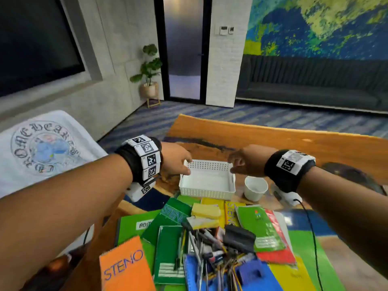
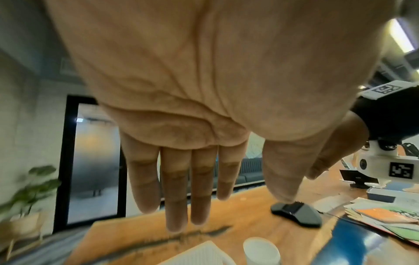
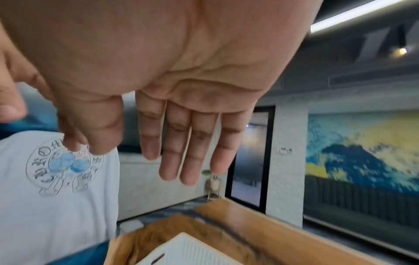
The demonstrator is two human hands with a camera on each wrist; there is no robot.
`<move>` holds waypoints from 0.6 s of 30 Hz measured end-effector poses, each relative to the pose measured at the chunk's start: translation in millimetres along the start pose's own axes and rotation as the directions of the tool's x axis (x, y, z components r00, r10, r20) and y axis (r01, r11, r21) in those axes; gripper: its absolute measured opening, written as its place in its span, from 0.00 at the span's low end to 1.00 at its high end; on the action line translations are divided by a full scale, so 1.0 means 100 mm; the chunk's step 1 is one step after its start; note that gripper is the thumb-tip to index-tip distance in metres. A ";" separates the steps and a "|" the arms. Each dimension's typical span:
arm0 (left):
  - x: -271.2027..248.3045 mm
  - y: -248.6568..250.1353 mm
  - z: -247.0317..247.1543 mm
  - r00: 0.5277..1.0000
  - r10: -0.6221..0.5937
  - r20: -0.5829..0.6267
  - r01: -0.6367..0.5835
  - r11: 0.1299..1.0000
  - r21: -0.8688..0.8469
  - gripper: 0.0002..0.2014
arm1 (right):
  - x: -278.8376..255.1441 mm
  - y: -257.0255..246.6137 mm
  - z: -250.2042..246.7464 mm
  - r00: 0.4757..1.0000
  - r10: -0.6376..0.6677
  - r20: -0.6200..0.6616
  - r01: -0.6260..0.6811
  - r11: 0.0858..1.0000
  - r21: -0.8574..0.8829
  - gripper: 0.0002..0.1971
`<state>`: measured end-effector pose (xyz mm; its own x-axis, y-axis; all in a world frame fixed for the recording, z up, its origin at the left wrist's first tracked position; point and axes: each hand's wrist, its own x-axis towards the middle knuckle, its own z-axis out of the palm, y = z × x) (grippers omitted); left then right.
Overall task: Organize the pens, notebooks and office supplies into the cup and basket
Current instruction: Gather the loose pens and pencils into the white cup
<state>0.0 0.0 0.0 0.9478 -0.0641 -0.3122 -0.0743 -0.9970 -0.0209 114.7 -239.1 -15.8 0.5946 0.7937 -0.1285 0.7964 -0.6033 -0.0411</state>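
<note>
A white perforated basket stands empty on the wooden table, with a white cup just right of it. My left hand hovers over the basket's far left corner and my right hand over its far right corner. In both wrist views the fingers are straight and hold nothing, with the basket below them. Nearer me lies a heap of coloured notebooks, with pens, yellow pads and a black item on top.
A person in a white printed shirt stands at the left of the table. A dark mouse-like object lies on the table to the right of the cup. The orange Steno pad overhangs the near edge.
</note>
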 end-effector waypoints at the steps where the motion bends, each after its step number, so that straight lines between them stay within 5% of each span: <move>1: 0.00 0.04 0.19 0.999 -0.001 0.051 0.000 1.000 0.004 0.27 | -0.01 0.06 0.22 0.999 0.006 0.038 -0.006 1.000 -0.002 0.16; 6: 0.09 0.02 1.41 0.970 -0.043 0.240 0.065 0.995 -0.082 0.30 | -0.23 0.29 1.42 0.961 0.161 0.227 -0.189 0.976 0.104 0.20; 11: 0.16 0.06 2.53 0.966 -0.144 0.214 0.202 0.939 -0.280 0.32 | -0.49 0.59 2.37 0.860 0.407 0.309 -0.486 0.836 0.255 0.32; 16: 0.25 0.21 3.48 0.947 -0.281 0.154 0.320 0.845 -0.428 0.56 | -0.72 0.75 3.21 0.765 0.541 0.350 -0.644 0.620 0.448 0.55; 18: 0.32 0.27 3.74 0.943 -0.305 0.135 0.333 0.834 -0.440 0.64 | -0.76 0.75 3.45 0.736 0.557 0.384 -0.668 0.510 0.541 0.57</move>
<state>-87.8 -12.8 -365.7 0.8744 0.2498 -0.4159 0.3900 -0.8719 0.2963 91.3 -371.1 -350.8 0.8394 0.2181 -0.4979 -0.0508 -0.8804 -0.4714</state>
